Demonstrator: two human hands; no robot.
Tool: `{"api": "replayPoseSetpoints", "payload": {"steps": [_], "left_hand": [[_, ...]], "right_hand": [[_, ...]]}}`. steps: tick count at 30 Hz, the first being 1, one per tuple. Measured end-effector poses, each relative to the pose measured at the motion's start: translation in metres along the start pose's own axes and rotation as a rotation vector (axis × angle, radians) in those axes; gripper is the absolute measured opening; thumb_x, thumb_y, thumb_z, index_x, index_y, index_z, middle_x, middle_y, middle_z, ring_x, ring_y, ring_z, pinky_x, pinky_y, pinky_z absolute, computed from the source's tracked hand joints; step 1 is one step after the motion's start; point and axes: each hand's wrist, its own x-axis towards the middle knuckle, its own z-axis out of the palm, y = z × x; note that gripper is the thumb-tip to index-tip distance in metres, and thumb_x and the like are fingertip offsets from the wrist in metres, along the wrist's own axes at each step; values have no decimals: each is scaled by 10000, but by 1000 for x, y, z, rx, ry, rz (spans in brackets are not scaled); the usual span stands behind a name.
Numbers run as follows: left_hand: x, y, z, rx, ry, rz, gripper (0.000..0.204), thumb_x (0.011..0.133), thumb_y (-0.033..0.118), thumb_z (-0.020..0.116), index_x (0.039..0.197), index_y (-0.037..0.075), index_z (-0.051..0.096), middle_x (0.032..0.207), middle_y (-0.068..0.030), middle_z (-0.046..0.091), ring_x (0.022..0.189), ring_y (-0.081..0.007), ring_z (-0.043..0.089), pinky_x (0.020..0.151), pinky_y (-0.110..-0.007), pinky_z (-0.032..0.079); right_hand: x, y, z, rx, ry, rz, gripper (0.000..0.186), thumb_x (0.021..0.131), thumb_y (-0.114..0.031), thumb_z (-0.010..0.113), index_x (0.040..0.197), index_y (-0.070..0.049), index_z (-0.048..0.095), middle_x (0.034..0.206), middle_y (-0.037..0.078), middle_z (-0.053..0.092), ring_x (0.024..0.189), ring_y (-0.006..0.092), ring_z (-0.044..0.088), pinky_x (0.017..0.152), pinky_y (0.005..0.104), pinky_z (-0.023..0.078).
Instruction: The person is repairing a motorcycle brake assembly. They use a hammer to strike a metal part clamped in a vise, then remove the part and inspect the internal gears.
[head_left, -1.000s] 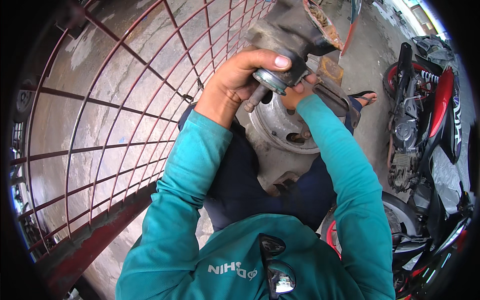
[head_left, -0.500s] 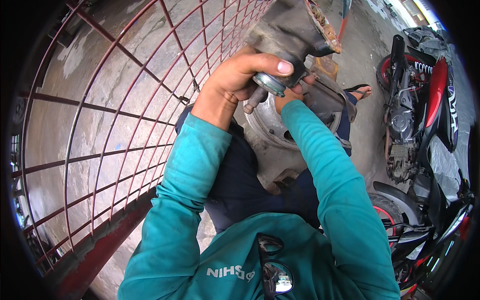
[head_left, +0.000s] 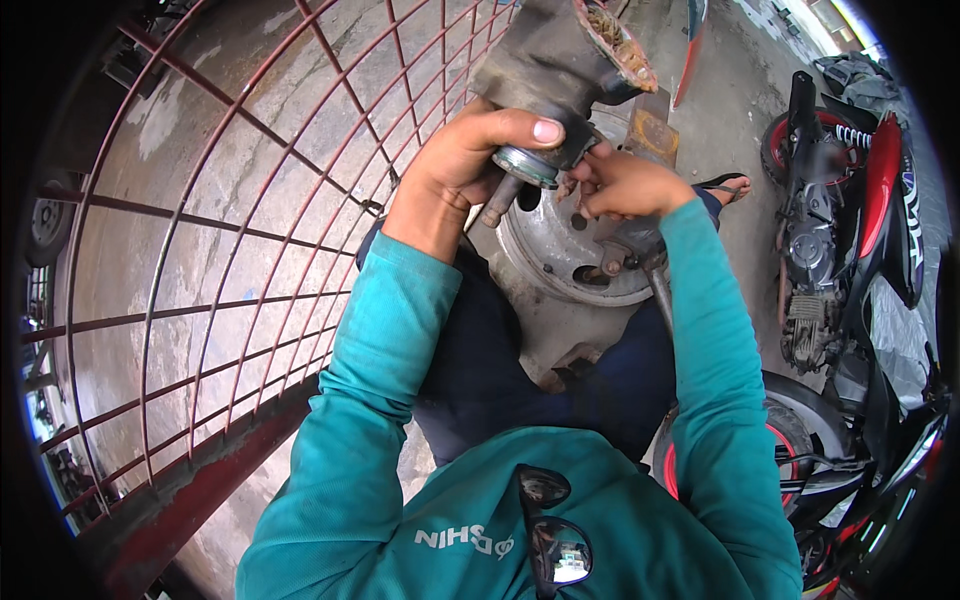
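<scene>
My left hand (head_left: pixel 462 155) is wrapped round a dark, greasy cast-metal housing (head_left: pixel 540 65), its thumb pressed over the near end. A round metal collar (head_left: pixel 527 166) and a short, tilted shaft (head_left: pixel 501 202) stick out below that thumb. The housing's far right face has a rough, rusty rim. My right hand (head_left: pixel 635 187) is at the housing's lower right side, fingers curled and pinched close to it. Whatever those fingertips hold is too small to make out. Beneath both hands lies a grey steel wheel rim (head_left: pixel 550 272) with round holes.
Red wire mesh (head_left: pixel 215 215) with a thick lower rail (head_left: pixel 200 490) runs along my left. A rusty metal block (head_left: pixel 653 137) stands beyond the rim. Motorcycle parts and a red-and-black motorcycle (head_left: pixel 815 240) line the right. A sandalled foot (head_left: pixel 735 187) rests on the concrete floor.
My right hand has come out from behind the housing to its right side, its fingers now showing. The housing, in my left hand, has shifted slightly left. More of the wheel rim is visible.
</scene>
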Motion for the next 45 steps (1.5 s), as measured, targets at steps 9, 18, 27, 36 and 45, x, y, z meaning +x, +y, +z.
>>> {"api": "replayPoseSetpoints", "payload": {"steps": [9,18,27,36,45], "left_hand": [[2,-2,14,-193,-116,105,749,711,240,792,1328,-114,555,1108,-298,718,946,-346,741,827,-404,604],[2,0,27,-228,-95,135,782,673,210,818,1339,-93,543,1099,-296,691,959,-386,726,793,-442,615],[-1,2,23,-130,-34,53,770,680,270,789,1324,-79,553,1031,-294,709,850,-342,728,774,-399,604],[3,3,22,-182,-47,22,662,723,212,791,1295,-59,598,1067,-263,732,866,-313,738,827,-404,594],[3,7,34,-11,64,20,667,663,117,876,1275,-12,644,1136,-124,731,1069,-241,687,976,-380,536]], "right_hand": [[-144,-29,-56,379,474,-598,908,746,-132,833,1547,-60,412,901,23,619,721,69,556,640,213,431],[-152,-90,-36,-851,696,-398,997,702,-133,825,1598,-228,399,860,135,593,786,343,634,710,460,504],[-161,-120,-65,-1343,593,-615,428,803,-64,659,1225,-127,690,946,82,591,823,299,661,700,434,519],[-155,-100,-80,-876,514,-584,840,683,-117,771,1478,-82,503,938,138,577,857,366,612,740,446,491],[-142,-91,-47,-323,314,-302,1099,757,-148,838,1638,-29,191,825,108,622,653,227,622,608,352,493]]}}
